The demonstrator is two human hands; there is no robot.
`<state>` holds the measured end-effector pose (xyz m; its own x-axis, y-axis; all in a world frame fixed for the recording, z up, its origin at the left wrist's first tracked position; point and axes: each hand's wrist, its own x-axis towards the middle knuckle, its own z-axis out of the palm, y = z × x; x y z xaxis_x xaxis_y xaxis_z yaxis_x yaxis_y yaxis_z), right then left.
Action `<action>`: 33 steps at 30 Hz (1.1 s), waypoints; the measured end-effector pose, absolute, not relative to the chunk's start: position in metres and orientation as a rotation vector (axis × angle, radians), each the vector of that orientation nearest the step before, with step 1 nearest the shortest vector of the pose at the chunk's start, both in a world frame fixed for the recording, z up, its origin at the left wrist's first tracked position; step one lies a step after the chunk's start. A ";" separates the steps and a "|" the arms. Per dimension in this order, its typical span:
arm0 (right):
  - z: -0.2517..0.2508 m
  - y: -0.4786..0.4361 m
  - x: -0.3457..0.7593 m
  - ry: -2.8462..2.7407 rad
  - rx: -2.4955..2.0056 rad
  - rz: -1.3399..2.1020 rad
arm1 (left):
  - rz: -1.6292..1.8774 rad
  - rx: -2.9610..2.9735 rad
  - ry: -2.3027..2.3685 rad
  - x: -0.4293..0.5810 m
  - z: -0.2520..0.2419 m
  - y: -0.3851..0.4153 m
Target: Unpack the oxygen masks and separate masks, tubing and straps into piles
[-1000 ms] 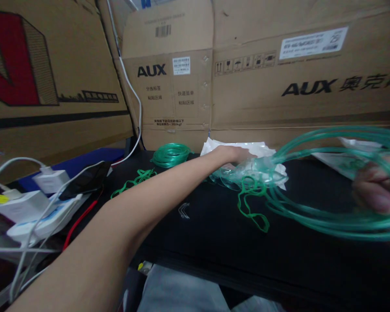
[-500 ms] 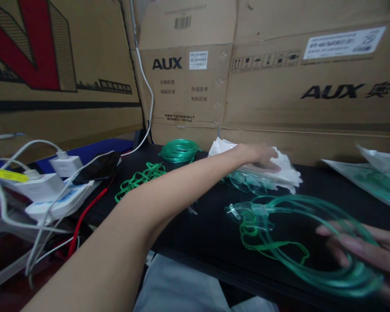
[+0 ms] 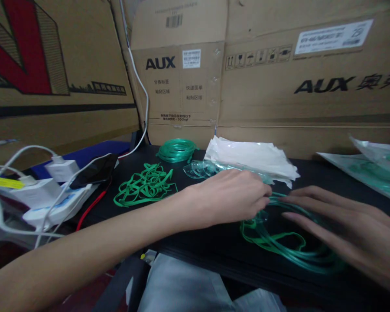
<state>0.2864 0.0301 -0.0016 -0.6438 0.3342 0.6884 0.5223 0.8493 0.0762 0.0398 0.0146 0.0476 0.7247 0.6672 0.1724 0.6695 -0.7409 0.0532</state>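
A loose coil of green tubing (image 3: 289, 251) with a clear mask end lies on the black table (image 3: 214, 234) in front of me. My left hand (image 3: 227, 197) reaches in from the left, its fingers bunched together at the mask end of that tubing. My right hand (image 3: 341, 229) lies flat on the coil's right side with fingers stretched out. Just behind the hands are a row of clear masks (image 3: 201, 168) and a pile of white plastic bags (image 3: 250, 155).
A tangle of green elastic straps (image 3: 144, 186) and a tight green tubing coil (image 3: 177, 149) lie at the back left. Power strips with chargers (image 3: 42, 193) and a phone (image 3: 92, 171) sit far left. Cardboard boxes (image 3: 263, 86) wall the back; bagged sets (image 3: 370, 171) lie right.
My left hand came back from the white bags to the mask end of the tubing. My right hand lowered the coil onto the table and flattened on it.
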 end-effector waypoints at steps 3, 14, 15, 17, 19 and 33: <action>-0.006 0.042 0.269 -2.475 -0.527 -0.366 | -0.293 -2.918 -1.202 0.033 0.034 0.007; -0.014 0.038 0.268 -2.541 -0.404 -0.325 | -0.488 -3.084 -1.385 0.023 0.012 0.009; -0.014 0.037 0.267 -2.533 -0.400 -0.326 | -0.520 -3.074 -1.396 0.023 0.009 0.007; -0.013 0.038 0.264 -2.521 -0.404 -0.286 | -0.585 -3.032 -1.421 0.024 0.002 0.003; -0.013 0.037 0.261 -2.521 -0.417 -0.251 | -0.615 -2.972 -1.430 0.025 -0.005 -0.002; -0.020 0.036 0.261 -2.519 -0.445 -0.384 | -0.565 -2.799 -1.362 0.025 -0.010 -0.009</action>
<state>0.2605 0.0364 -0.0199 -0.7955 0.2314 0.5601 0.3879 0.9045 0.1771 0.0247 -0.0091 -0.0102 0.5653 0.7658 0.3066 0.7579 -0.6289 0.1735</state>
